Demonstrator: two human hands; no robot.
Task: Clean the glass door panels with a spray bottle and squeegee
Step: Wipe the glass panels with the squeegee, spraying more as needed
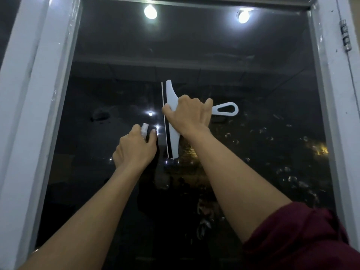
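Observation:
A dark glass door panel (194, 55) fills the view inside a white frame. My right hand (187, 115) grips a pale squeegee (172, 98) by its neck, with the blade standing vertical against the glass and the looped handle end pointing right. My left hand (134, 149) is closed around a small spray bottle (144, 131); only its white top shows between thumb and fingers, just left of the blade. Water droplets (288, 152) cover the glass to the right of the squeegee. The glass to the left looks mostly free of drops.
The white door frame (39, 94) runs up the left side and another white frame edge (335, 94) up the right, with a metal hinge (345, 35) near the top right. Two ceiling lamps (150, 12) reflect in the upper glass.

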